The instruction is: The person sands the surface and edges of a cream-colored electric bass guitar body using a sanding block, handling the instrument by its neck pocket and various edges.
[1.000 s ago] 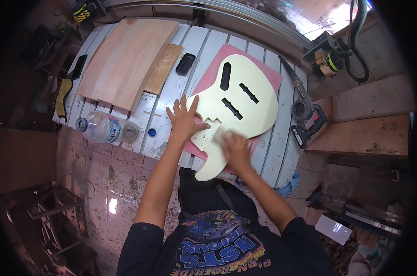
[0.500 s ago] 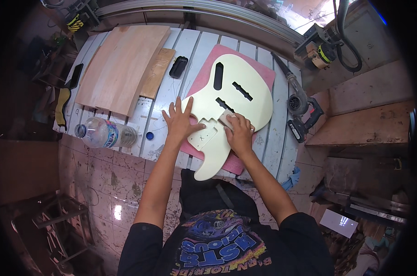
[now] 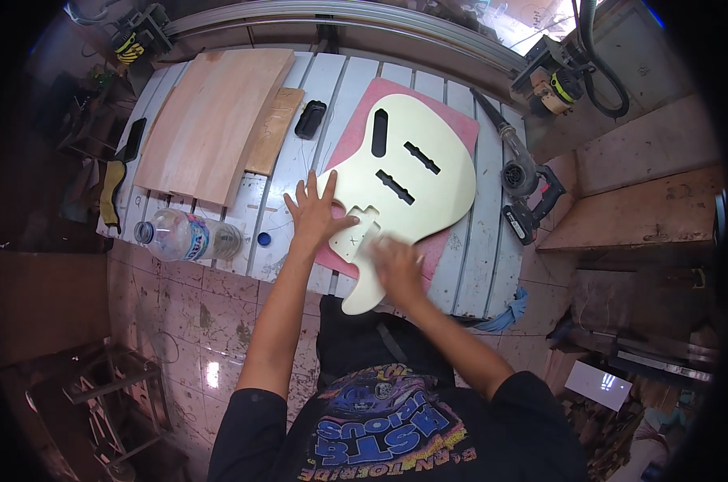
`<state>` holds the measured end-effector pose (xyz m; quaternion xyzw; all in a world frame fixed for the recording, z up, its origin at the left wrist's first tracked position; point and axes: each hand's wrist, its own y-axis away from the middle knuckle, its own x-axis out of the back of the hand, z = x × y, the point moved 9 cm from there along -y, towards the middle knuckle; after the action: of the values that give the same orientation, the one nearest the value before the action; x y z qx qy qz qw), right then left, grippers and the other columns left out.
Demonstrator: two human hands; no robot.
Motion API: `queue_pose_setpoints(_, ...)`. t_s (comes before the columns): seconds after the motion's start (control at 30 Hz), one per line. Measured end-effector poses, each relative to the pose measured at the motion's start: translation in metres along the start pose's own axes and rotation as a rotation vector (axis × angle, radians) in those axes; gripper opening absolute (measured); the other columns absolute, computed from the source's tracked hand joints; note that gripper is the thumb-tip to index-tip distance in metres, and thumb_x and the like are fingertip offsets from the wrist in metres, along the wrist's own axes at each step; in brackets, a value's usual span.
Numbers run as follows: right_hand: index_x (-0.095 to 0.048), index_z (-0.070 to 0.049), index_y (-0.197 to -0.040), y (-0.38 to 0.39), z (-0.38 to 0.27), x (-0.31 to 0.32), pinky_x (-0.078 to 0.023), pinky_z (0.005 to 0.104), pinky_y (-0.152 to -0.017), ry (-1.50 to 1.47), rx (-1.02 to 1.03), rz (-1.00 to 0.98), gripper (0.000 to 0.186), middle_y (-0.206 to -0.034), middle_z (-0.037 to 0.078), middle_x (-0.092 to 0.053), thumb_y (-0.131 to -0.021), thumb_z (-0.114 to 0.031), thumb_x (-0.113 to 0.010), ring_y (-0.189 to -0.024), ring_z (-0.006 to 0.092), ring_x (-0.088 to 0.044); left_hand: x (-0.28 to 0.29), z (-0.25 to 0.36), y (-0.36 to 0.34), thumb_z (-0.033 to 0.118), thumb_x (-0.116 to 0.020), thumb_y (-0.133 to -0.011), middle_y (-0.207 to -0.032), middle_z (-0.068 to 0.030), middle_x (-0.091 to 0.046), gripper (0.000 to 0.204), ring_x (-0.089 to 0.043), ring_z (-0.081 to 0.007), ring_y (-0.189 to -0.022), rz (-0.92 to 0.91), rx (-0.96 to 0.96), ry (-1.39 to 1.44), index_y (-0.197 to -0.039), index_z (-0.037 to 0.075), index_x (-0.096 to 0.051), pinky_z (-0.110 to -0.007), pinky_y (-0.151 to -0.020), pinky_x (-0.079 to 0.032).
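A cream-coloured guitar body (image 3: 444, 181) with dark pickup slots lies flat, its horn towards me. My left hand (image 3: 312, 210) rests open with fingers spread, pressing on the body's left edge beside the neck pocket. Over the near part of the body, by the horn, my right hand (image 3: 398, 267) is smeared by motion. A pale sanding block shows under its fingers in the earlier picture; now only a pale blur is visible at the fingertips. Beneath the body is a pink pad (image 3: 362, 120).
The slatted white table (image 3: 468, 277) carries a wide wooden board (image 3: 215, 124), a plastic bottle (image 3: 189, 235), a blue cap (image 3: 263, 238) and a small black case (image 3: 310, 120). A cordless blower (image 3: 525, 189) lies right of the guitar body. A blue cloth (image 3: 509, 313) hangs at the near right corner.
My right hand has moved towards me across the guitar body, from the inner pickup slot to near the horn. That slot is now fully uncovered. My left hand stays in place.
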<state>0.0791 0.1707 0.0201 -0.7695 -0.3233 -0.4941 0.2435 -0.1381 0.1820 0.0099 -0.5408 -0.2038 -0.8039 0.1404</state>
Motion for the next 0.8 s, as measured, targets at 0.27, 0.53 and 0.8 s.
queue_pose_setpoints(0.27, -0.068, -0.02, -0.129, -0.038, 0.04, 0.038, -0.041, 0.0533, -0.103, -0.283, -0.043, 0.246, 0.046, -0.137, 0.01, -0.059, -0.084, -0.015, -0.078, -0.12, 0.0333, -0.056, 0.002, 0.003, 0.001, 0.064, -0.088, -0.066, -0.17, -0.025, -0.019, 0.123, -0.022, -0.053, -0.153, 0.01, -0.008, -0.006, -0.166, 0.028, -0.027, -0.077, -0.118, -0.014)
queue_pose_setpoints(0.53, -0.068, -0.021, -0.13, 0.068, -0.054, 0.005, -0.046, 0.0549, -0.097, -0.16, 0.232, -0.057, 0.044, -0.138, 0.011, -0.061, -0.087, -0.02, -0.074, -0.119, 0.0343, -0.059, -0.003, 0.0, 0.0, 0.066, -0.087, -0.067, -0.171, -0.0249, -0.017, 0.124, -0.021, -0.0533, -0.153, -0.009, 0.001, -0.019, -0.167, 0.03, -0.024, -0.077, -0.118, -0.015)
queue_pose_setpoints(0.8, -0.068, -0.021, -0.129, 0.019, 0.016, 0.014, -0.045, 0.0519, -0.097, 0.014, 0.039, 0.136, 0.047, -0.134, 0.011, -0.061, -0.083, -0.016, -0.075, -0.118, 0.0359, -0.056, -0.004, 0.004, -0.001, 0.068, -0.086, -0.066, -0.171, -0.0252, -0.017, 0.124, -0.022, -0.0531, -0.153, -0.013, -0.007, -0.026, -0.167, 0.03, -0.024, -0.077, -0.118, -0.013)
